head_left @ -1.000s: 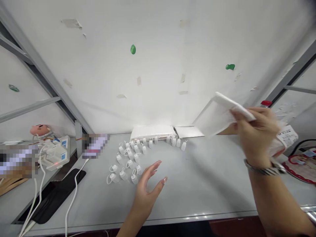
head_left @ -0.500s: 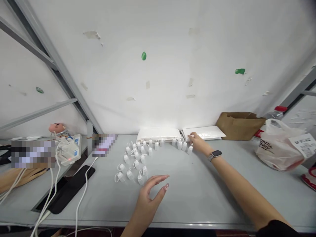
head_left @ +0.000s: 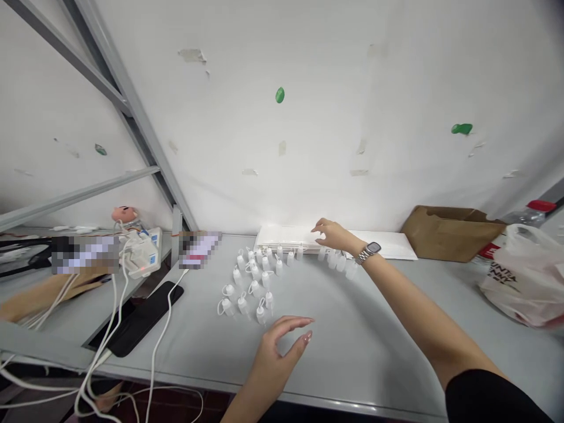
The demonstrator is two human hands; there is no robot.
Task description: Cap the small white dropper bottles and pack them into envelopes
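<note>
My left hand (head_left: 282,355) hovers over the front of the grey table (head_left: 352,358), thumb and fingers apart with nothing between them. Just beyond its fingertips stand several small white capped bottles (head_left: 261,314) with looped straps, grouped left of centre. My right hand (head_left: 332,235), with a watch (head_left: 369,251) on the wrist, is raised at the back, thumb and fingers apart and holding nothing. Below it is a smaller group of the same bottles (head_left: 341,262). White flat packets lie behind the bottles, one stack (head_left: 282,234) to the left of my right hand and another (head_left: 392,244) to its right.
A brown paper bag (head_left: 449,232), a red-capped bottle (head_left: 535,211) and a white plastic bag (head_left: 520,282) stand at the right. On the left are a black power bank (head_left: 141,323), white cables, a power strip (head_left: 145,264) and a person's arm (head_left: 48,296). A white wall rises behind.
My right hand has moved left and up from the bottles by the right-hand packets, its fingers now apart. My left hand keeps its pose. The view has shifted, moving most things right.
</note>
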